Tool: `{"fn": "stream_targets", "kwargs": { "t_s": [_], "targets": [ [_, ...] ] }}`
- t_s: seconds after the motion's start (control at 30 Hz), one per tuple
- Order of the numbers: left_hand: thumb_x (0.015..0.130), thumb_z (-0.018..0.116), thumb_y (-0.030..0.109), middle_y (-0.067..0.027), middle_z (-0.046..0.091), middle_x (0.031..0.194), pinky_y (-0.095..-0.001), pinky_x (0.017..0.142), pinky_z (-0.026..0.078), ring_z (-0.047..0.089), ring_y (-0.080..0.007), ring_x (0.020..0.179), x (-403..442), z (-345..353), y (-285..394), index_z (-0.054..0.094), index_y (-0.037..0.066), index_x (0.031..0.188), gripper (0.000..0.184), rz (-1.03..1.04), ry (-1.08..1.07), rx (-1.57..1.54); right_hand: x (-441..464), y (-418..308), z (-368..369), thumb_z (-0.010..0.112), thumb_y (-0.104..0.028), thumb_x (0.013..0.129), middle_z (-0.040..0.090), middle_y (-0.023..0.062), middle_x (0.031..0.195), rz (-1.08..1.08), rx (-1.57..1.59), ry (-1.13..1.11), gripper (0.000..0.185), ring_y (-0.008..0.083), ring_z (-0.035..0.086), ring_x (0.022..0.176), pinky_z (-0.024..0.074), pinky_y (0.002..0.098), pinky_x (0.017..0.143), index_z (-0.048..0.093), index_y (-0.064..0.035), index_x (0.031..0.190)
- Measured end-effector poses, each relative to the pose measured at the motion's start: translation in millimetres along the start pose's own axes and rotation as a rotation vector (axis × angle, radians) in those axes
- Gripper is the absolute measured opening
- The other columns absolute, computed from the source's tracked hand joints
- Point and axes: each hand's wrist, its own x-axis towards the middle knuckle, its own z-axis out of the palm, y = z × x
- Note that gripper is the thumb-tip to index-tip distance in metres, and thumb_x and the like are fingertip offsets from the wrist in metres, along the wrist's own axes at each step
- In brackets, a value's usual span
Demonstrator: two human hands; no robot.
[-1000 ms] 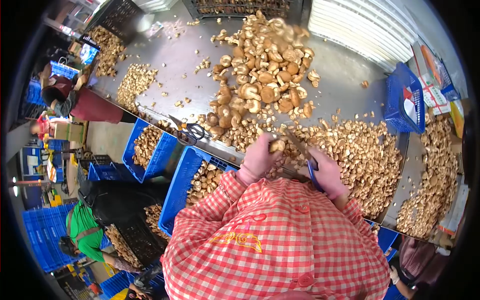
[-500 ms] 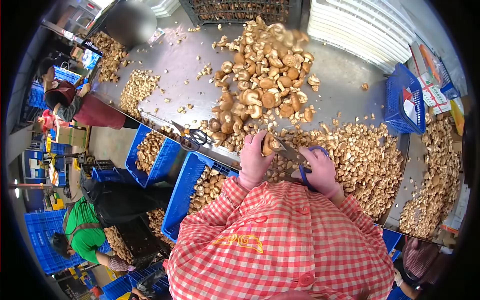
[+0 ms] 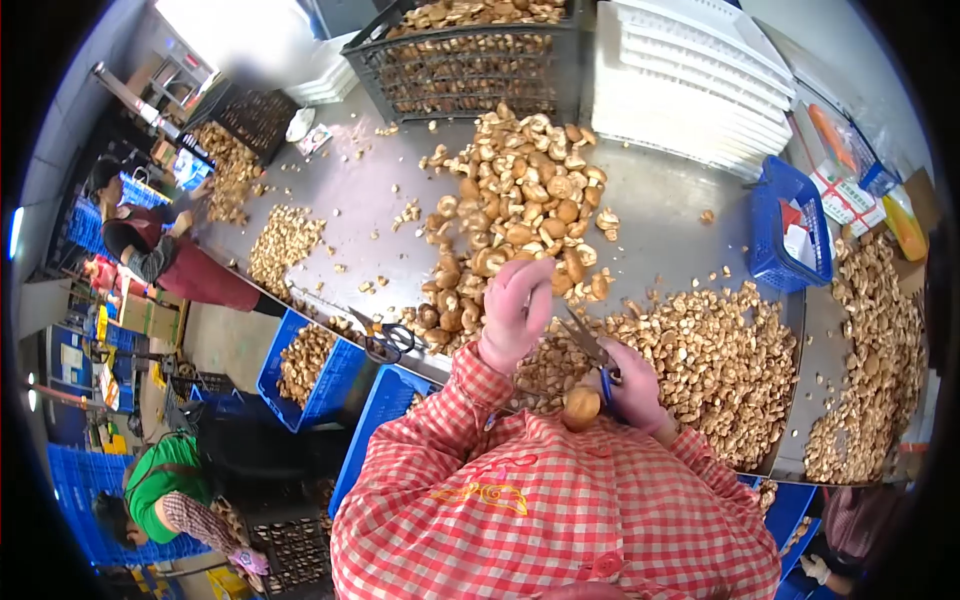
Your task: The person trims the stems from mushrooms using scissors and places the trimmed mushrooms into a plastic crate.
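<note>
My left hand (image 3: 517,312), in a pink glove, is raised at the near side of the mushroom heap (image 3: 530,190). Its fingers are curled together, and what they hold, if anything, is hidden. Gloved in pink too, my right hand (image 3: 633,392) grips blue-handled scissors (image 3: 588,340), their blades pointing up and left, parted. A brown mushroom (image 3: 581,408) shows against my checked shirt, just left of the right hand. Beyond and right of the scissors spreads a pile of small cut stems (image 3: 710,350).
Black-handled scissors (image 3: 388,342) lie at the table's left edge, above blue crates (image 3: 335,385). A black crate (image 3: 465,75) of mushrooms and stacked white trays (image 3: 690,90) stand at the back. A blue basket (image 3: 790,225) is at right. Co-workers (image 3: 165,480) are left and lower right.
The mushroom is out of my left hand's fingers and lower, by my shirt. My left hand has curled in. The view has tilted up, showing more of the back crate.
</note>
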Motion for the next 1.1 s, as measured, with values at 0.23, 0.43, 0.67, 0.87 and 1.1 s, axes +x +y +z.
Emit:
{"fn": "stream_targets", "kwargs": {
  "t_s": [0.23, 0.43, 0.67, 0.87, 1.1],
  "targets": [
    [0.087, 0.062, 0.01, -0.0131, 0.066, 0.102, -0.0332, 0.083, 0.049, 0.063, -0.0231, 0.09, -80, 10, -37, 0.063, 0.001, 0.111, 0.025, -0.638, -0.281, -0.191, -23, 24, -3, 0.081, -0.029, 0.072, 0.067, 0.0136, 0.094, 0.289, -0.094, 0.035, 0.054, 0.0295, 0.066, 0.081, 0.0524, 0.0365, 0.069, 0.061, -0.0084, 0.118],
    [0.078, 0.072, 0.023, -0.0112, 0.058, 0.123, -0.0403, 0.094, 0.046, 0.056, -0.0299, 0.111, -109, 11, -11, 0.06, 0.01, 0.121, 0.047, -0.155, -0.977, 0.231, -8, 28, -5, 0.08, -0.025, 0.075, 0.066, 0.0115, 0.084, 0.286, 0.0, 0.035, 0.05, 0.0233, 0.064, 0.071, 0.0516, 0.0334, 0.065, 0.061, -0.0048, 0.117],
    [0.076, 0.068, 0.019, -0.0103, 0.06, 0.109, -0.042, 0.085, 0.048, 0.058, -0.0315, 0.101, -118, 14, -32, 0.061, 0.014, 0.116, 0.041, -0.13, -0.964, 0.21, 4, 57, -13, 0.071, -0.025, 0.087, 0.06, -0.0004, 0.084, 0.531, 0.807, 0.063, 0.045, 0.006, 0.055, 0.068, 0.0443, 0.0194, 0.058, 0.057, -0.0014, 0.123],
    [0.075, 0.064, 0.014, -0.0083, 0.062, 0.087, -0.0291, 0.053, 0.051, 0.061, -0.0189, 0.066, -19, 0, -29, 0.065, 0.004, 0.102, 0.029, 0.612, -0.604, -0.038, -1, 102, -2, 0.06, -0.029, 0.095, 0.053, -0.0012, 0.073, 0.822, 1.42, 0.179, 0.024, 0.0055, 0.046, 0.052, 0.0378, 0.0198, 0.045, 0.055, -0.0121, 0.111],
    [0.076, 0.073, 0.011, -0.0118, 0.064, 0.091, -0.0377, 0.077, 0.048, 0.06, -0.0246, 0.084, 255, -7, -77, 0.065, 0.0, 0.105, 0.032, 0.546, 0.025, 0.664, 13, 71, -13, 0.063, -0.022, 0.093, 0.053, -0.0012, 0.071, 0.81, 1.223, 0.207, 0.022, 0.0064, 0.048, 0.052, 0.04, 0.0201, 0.047, 0.055, -0.0125, 0.111]
  ]
}}
